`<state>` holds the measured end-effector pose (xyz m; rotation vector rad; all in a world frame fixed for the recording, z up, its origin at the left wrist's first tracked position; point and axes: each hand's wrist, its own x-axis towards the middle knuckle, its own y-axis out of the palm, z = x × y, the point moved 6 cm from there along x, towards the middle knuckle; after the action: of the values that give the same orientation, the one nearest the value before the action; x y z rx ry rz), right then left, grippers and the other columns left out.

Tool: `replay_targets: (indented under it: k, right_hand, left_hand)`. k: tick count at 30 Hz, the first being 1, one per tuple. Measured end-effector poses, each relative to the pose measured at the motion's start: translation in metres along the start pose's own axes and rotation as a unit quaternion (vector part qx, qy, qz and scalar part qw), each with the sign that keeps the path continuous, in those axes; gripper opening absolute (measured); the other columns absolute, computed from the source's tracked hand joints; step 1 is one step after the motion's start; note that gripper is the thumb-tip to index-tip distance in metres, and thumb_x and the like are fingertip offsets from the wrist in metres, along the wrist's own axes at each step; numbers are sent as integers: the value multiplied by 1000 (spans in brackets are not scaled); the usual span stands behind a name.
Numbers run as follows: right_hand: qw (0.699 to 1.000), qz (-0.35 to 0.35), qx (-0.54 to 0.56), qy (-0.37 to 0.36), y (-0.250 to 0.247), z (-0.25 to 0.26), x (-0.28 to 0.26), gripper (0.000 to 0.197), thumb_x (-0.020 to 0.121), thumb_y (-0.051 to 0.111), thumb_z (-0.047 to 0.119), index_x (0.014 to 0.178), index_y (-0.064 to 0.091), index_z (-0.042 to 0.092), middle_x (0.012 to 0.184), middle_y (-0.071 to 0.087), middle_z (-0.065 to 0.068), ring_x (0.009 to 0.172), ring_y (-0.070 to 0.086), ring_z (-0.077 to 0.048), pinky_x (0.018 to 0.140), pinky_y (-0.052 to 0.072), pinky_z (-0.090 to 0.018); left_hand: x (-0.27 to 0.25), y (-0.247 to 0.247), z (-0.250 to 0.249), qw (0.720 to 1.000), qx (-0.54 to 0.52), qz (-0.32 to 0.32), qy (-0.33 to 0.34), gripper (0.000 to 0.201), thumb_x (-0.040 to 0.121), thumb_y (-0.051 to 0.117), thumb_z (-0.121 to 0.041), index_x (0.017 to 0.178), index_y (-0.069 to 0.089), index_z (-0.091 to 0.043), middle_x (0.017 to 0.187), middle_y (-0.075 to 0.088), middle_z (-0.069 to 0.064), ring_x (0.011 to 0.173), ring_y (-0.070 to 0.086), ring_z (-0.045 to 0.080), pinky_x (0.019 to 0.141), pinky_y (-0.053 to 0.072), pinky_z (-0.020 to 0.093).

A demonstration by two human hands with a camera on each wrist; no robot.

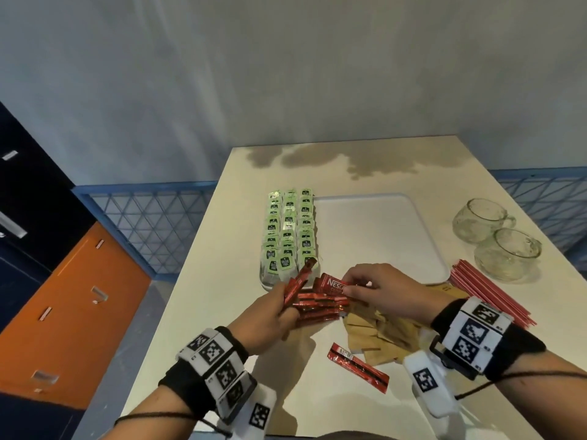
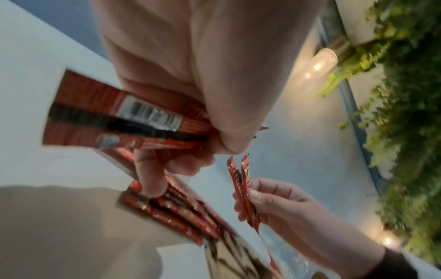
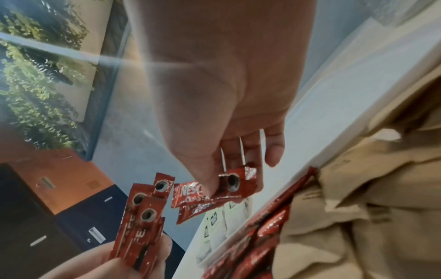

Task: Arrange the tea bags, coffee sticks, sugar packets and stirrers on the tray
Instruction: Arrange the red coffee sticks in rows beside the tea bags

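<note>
My left hand (image 1: 284, 301) grips a small bundle of red coffee sticks (image 1: 298, 279) that points up toward the tray; in the left wrist view the bundle (image 2: 119, 117) crosses the palm. My right hand (image 1: 349, 287) pinches two coffee sticks (image 1: 333, 283) by one end, and the right wrist view shows that end (image 3: 232, 182). Below both hands a pile of coffee sticks (image 1: 320, 308) lies on the table. Green tea bags (image 1: 289, 236) stand in rows on the left of the white tray (image 1: 381, 236). Brown sugar packets (image 1: 384, 335) lie under my right wrist. Red stirrers (image 1: 489, 290) lie to the right.
One loose coffee stick (image 1: 359, 366) lies near the front edge of the cream table (image 1: 203, 312). Two glass cups (image 1: 482, 217) (image 1: 508, 254) stand right of the tray. The table's left edge drops toward blue and orange cabinets (image 1: 63, 296).
</note>
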<state>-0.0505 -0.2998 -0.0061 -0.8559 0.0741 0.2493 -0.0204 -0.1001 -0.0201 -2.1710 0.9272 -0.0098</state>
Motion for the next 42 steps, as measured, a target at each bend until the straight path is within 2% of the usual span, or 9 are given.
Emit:
replay_targets:
  k: [8,12,15,19,23,26,29,34,42]
  right_hand:
    - [992,-22,122,-19,-1,22,36,17,100,52,31,95,66,23,87,68,-3,76,60,-12,75,49,-35]
    - [979,-66,194,-18,-3,28,51,17,101,52,22,99,67,16,82,65,-2,70,56,-6,71,45,-27]
    - [974,-65,215,-27,0,31,59,17,100,54,22,96,70,19,78,65,1,70,57,-8,70,46,-29]
    - [966,-86,245,-3,-5,25,67,20,98,58,25,99,75,14,76,69,-4,68,58,-11,68,47,-28]
    - [949,-84,305,21,-14,20,74,19,99,56,18,105,71,8,86,73,-8,74,65,-12,70,52,-25]
    - [941,-87,324,32,-29,14,79,19,100,52,14,107,67,6,79,69,-2,69,65,-12,67,50,-24]
    - [947,-67,311,51,-43,9,85,17,99,54,14,106,67,7,69,59,-1,58,55,-12,61,49,-21]
    - [967,-22,249,57,-57,5,102,17,97,57,15,91,72,11,62,57,-2,57,53,-12,63,48,-26]
    - [941,-103,315,75,-81,-22,130,16,87,73,17,90,70,2,69,66,-9,53,60,-16,56,53,-24]
  left_hand:
    - [24,-13,1,950,-282,-125,-41,28,101,43,-40,111,53,-17,61,49,-14,55,48,7,57,41,25]
    - [34,-16,-8,910,-385,-151,-28,33,98,42,-50,98,55,-19,55,44,-8,50,45,11,49,38,22]
    - [41,-24,-14,901,-395,-178,-26,33,97,49,-46,84,52,-16,52,44,-6,47,45,11,46,38,21]
    - [55,-33,-8,903,-379,-198,-34,33,95,51,-48,98,61,-17,54,52,-6,49,50,11,52,41,24]
    - [65,-38,-2,905,-376,-197,-40,29,95,52,-49,109,64,-28,81,74,-5,74,70,14,71,53,33]
    - [75,-44,4,889,-418,-176,-67,18,97,57,-30,108,65,-18,88,76,2,82,72,23,79,56,41]
    - [84,-52,0,871,-462,-148,-78,16,96,58,-21,96,60,-6,65,65,1,61,64,21,66,56,37]
    - [100,-64,-13,917,-364,-153,-50,26,89,68,-36,73,62,-16,56,61,-8,47,57,5,47,45,17]
    - [142,-84,-10,925,-318,-198,-67,25,86,73,-31,69,64,-15,59,56,-1,48,50,11,57,42,28]
